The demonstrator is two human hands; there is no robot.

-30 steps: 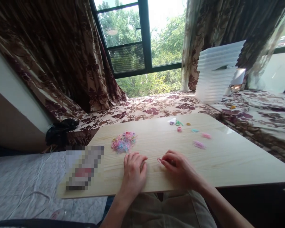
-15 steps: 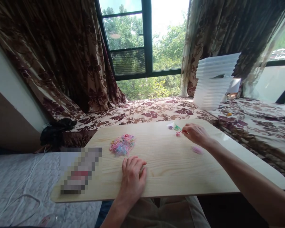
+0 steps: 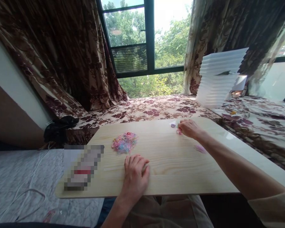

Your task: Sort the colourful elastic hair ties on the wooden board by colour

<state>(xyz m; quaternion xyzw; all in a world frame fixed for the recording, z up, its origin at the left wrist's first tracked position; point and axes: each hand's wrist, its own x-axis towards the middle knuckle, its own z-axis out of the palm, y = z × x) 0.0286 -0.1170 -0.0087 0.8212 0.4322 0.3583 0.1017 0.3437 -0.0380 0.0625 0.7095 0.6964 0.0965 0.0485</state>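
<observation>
My left hand (image 3: pixel 136 172) rests palm down near the table's front edge, its fingers loosely bent and thumb apart, with nothing seen in it. Just beyond it lies a mixed heap of colourful small rubber bands (image 3: pixel 124 142). Towards the far right of the table, my right hand (image 3: pixel 189 128) has its fingers pinched together over small sorted groups. Pink bands (image 3: pixel 179 131) show right under the fingertips, and the green ones are mostly covered by the hand. Purple bands (image 3: pixel 173 125) lie just left of it. Nearer me, beside my right forearm, is a pale pink-lilac bunch (image 3: pixel 199 148).
A blurred-out flat item (image 3: pixel 84 169) lies on the wooden table (image 3: pixel 166 177) at left. White foam sheets (image 3: pixel 219 79) stand on the floral-covered ledge (image 3: pixel 154 109) behind. A black bag (image 3: pixel 59 128) sits at the left, and a white cable (image 3: pixel 35 171) crosses the bedding.
My right hand has moved slightly left and down over the green and pink bands, hiding most of the green. My left hand stays in place. The view has shifted a little.
</observation>
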